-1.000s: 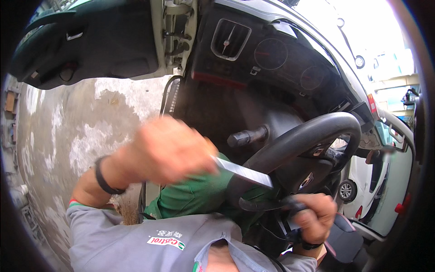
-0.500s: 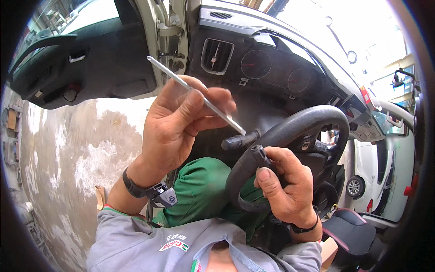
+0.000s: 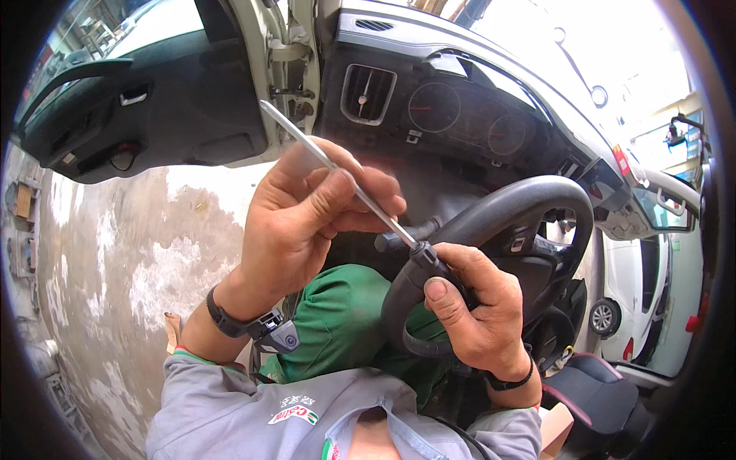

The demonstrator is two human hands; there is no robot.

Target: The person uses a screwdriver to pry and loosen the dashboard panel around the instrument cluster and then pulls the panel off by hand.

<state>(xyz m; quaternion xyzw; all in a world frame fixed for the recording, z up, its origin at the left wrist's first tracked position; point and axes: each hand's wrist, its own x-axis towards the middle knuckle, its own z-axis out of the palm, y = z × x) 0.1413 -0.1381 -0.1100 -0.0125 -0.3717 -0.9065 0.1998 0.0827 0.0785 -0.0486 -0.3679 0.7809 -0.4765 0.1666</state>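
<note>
Dashboard far, black round steering wheel right. Right hand fingers clamped on wheel rim; left hand fingers pinching thin silver metal rod, tip at rim. Prying step, likely; next needs steady leverage.

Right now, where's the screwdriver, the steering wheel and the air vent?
screwdriver (image 3: 337, 172), head view, middle of its bare metal shaft.
steering wheel (image 3: 529, 195), head view, top of the black rim.
air vent (image 3: 368, 93), head view, centre of its slats.
</note>
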